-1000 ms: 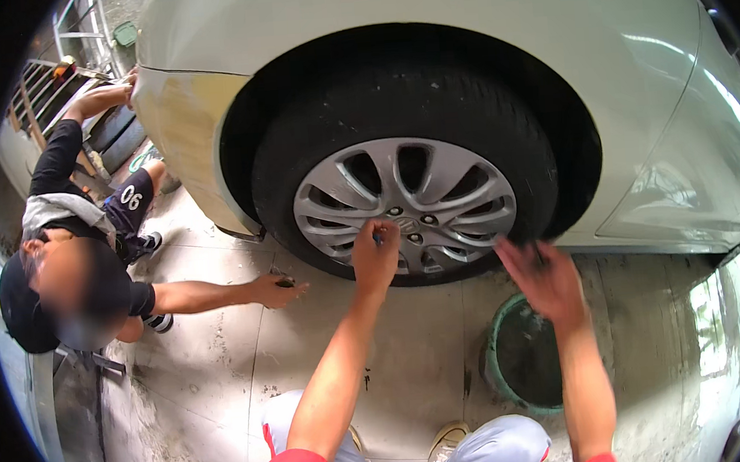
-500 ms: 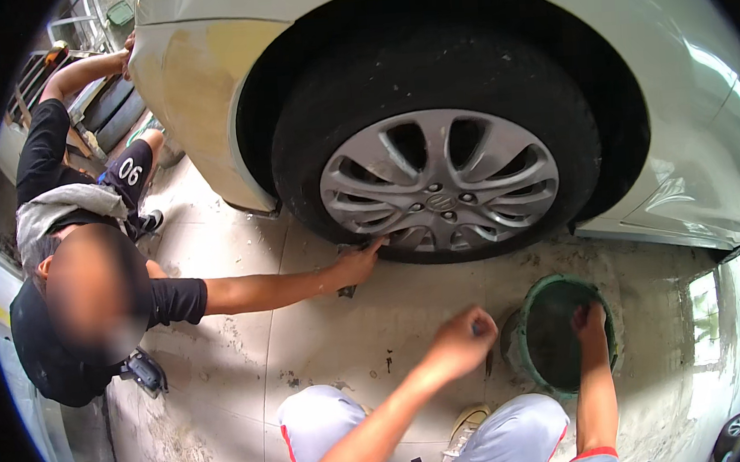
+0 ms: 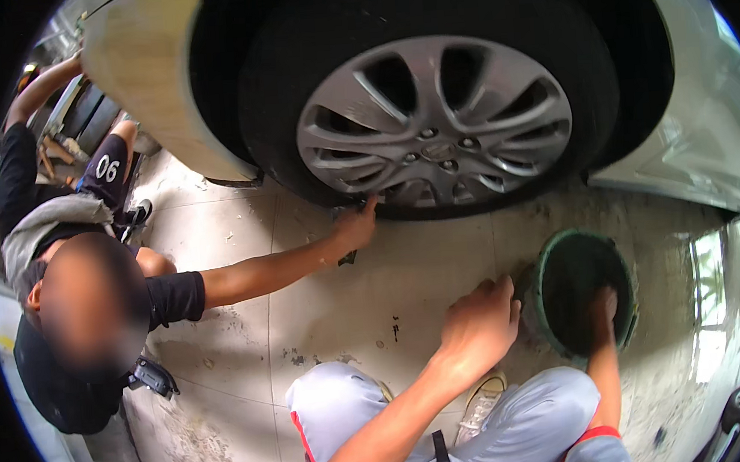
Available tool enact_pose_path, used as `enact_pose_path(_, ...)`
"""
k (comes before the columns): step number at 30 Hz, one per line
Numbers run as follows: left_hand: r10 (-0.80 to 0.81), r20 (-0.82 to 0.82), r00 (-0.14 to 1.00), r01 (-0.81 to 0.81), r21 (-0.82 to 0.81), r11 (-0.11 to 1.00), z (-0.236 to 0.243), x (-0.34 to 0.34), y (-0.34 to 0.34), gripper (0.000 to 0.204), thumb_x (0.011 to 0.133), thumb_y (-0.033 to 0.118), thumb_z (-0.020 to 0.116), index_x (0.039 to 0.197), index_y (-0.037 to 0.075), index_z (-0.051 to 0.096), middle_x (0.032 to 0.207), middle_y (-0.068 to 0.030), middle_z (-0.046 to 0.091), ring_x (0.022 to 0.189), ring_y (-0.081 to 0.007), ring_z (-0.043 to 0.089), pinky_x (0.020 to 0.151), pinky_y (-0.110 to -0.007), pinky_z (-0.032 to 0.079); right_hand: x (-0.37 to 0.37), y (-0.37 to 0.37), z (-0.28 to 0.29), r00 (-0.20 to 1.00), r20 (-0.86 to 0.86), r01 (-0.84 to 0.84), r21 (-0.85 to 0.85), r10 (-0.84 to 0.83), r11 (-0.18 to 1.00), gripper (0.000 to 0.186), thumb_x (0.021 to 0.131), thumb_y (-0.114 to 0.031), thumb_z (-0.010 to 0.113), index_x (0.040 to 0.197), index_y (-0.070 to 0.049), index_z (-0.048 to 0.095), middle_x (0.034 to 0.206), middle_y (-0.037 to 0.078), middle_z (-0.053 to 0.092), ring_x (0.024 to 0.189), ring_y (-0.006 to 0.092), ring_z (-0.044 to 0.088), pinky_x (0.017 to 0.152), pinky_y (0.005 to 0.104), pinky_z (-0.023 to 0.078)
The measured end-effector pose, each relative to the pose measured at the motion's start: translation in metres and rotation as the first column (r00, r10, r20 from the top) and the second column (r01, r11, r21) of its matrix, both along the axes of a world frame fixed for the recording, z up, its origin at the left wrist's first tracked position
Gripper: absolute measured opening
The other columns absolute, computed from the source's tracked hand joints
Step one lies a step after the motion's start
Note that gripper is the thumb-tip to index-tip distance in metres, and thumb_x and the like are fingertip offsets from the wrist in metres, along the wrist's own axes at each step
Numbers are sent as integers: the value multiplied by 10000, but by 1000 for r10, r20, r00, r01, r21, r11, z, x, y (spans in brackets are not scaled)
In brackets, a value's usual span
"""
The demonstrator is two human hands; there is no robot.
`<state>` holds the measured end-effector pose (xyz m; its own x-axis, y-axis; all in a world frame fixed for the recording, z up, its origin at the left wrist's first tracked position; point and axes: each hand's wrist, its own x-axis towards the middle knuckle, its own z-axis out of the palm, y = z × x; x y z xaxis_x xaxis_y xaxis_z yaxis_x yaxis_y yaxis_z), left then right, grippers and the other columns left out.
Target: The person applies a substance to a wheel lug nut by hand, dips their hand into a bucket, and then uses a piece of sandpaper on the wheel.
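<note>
My left hand (image 3: pixel 482 326) hovers over the floor just left of a green bucket (image 3: pixel 558 338). Its fingers are curled closed; whatever may be inside them is hidden. My right hand (image 3: pixel 603 305) reaches down inside the bucket at its right side, and its fingers are blurred against the dark interior. The bucket stands on the floor below a car's wheel (image 3: pixel 433 154) with a silver alloy rim. Another person's hand (image 3: pixel 357 230) is at the tyre's lower left, by a small dark piece (image 3: pixel 348 256).
A person in a black shirt (image 3: pixel 177 298) crouches at the left, one arm stretched towards the wheel. The car's body panel (image 3: pixel 149 83) overhangs above, with a sill (image 3: pixel 684 183) at the right. My knees (image 3: pixel 339 405) are below my hands, over the tiled floor (image 3: pixel 224 353).
My left hand has come nearer the bucket and turned, its back now showing. My right hand stays inside the bucket. The whole view has shifted, with the wheel higher up.
</note>
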<state>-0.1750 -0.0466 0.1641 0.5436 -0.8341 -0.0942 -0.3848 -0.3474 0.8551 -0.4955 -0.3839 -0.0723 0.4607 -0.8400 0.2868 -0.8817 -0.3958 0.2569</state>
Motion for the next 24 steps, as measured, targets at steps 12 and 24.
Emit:
enact_pose_path(12, -404, 299, 864, 258, 425, 867, -4, -4, 27, 262, 806, 171, 621, 979, -2, 529, 849, -187, 610, 760, -377, 626, 659, -453, 508, 352, 153, 149, 689, -100, -115, 963, 718, 245, 689, 748, -84, 573, 1398, -107, 346, 771, 160, 638, 640, 245, 636, 590, 385, 528)
enact_pose_path(24, -455, 292, 841, 147, 686, 712, -17, 1, 52, 256, 821, 166, 631, 977, 8, 502, 821, -166, 588, 703, -348, 626, 611, -433, 498, 440, 243, 13, 742, 417, -650, 639, 524, 411, 694, 892, -97, 427, 1489, -299, 135, 968, 184, 652, 885, 331, 656, 755, 424, 530)
